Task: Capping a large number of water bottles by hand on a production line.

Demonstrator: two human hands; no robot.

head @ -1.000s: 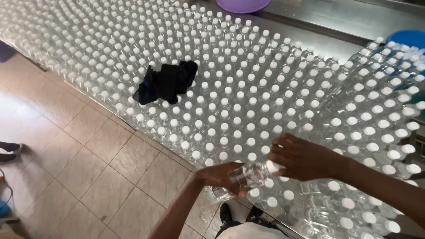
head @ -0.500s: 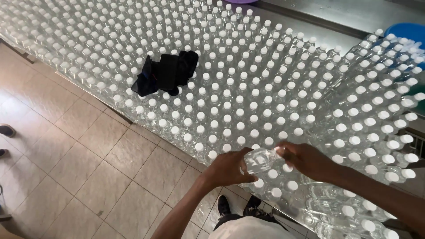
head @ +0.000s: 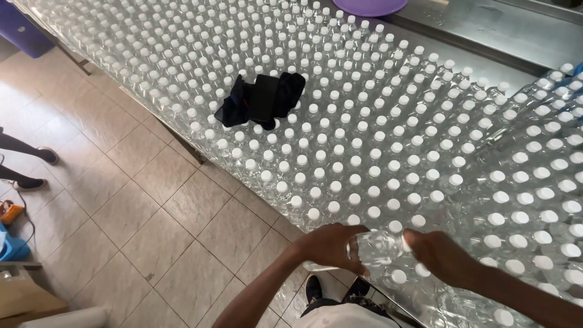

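White-capped bottles [head: 388, 158] crowd twelve o'clock, black cloth [head: 261, 100] at eleven; my left hand [head: 331, 246] and right hand [head: 440, 255] clasp a clear bottle [head: 379, 248].

Both hands grip one clear plastic bottle [head: 378, 248] lying sideways at the worktop's [head: 486, 36] near edge, left hand [head: 331, 246] at one end, right hand [head: 440, 255] at the other. Capped bottles [head: 340, 140] crowd the worktop around a black cloth [head: 261, 98].

Bottle [head: 378, 248]: clear glossy plastic. Massed bottles [head: 388, 140]: same clear plastic, matt white plastic caps. Cloth [head: 261, 100]: black, soft, matt fabric. Counter [head: 510, 33]: brushed metal, dull sheen. Basin [head: 370, 6]: smooth purple plastic. Floor [head: 152, 206]: beige tile, slight gloss.
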